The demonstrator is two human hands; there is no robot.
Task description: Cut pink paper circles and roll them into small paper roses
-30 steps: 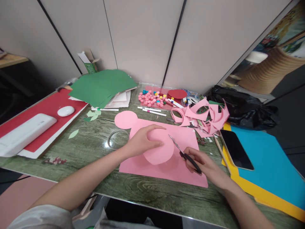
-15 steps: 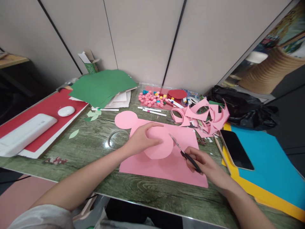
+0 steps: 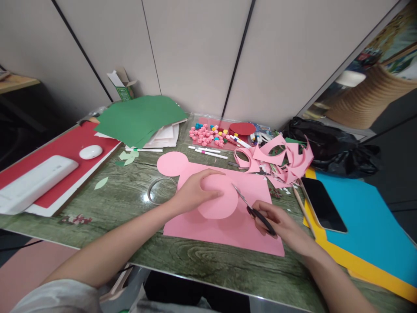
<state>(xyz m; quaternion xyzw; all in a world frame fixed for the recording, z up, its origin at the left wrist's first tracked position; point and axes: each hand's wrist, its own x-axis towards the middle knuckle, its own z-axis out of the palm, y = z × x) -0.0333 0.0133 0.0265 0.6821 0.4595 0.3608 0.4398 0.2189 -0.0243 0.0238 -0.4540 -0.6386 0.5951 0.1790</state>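
Note:
Between thumb and fingers my left hand (image 3: 193, 189) grips a pink paper circle (image 3: 220, 203), lifted above a pink sheet of paper (image 3: 195, 228). The circle's lower edge has a flat stretch. In my right hand (image 3: 273, 219) is a pair of scissors (image 3: 260, 219) with black handles; their blades point up and left, close to the circle's right edge. The blades look closed. Left of the sheet's top corner lies another pink paper circle (image 3: 172, 164). Beside my left hand rests a roll of clear tape (image 3: 162, 190).
Pink paper scraps (image 3: 276, 156) pile up behind the sheet, near pink flower-like pieces (image 3: 205, 134) and white pens (image 3: 208, 152). Green paper (image 3: 140, 117) lies back left. At right are a phone (image 3: 324, 204), a pencil (image 3: 302, 208) and blue paper (image 3: 368, 221). A white device (image 3: 39, 180) sits at left.
The pink circle in my left hand has shifted very slightly right and down, with the left fingers moving a little too. The scissors and right hand stay almost still.

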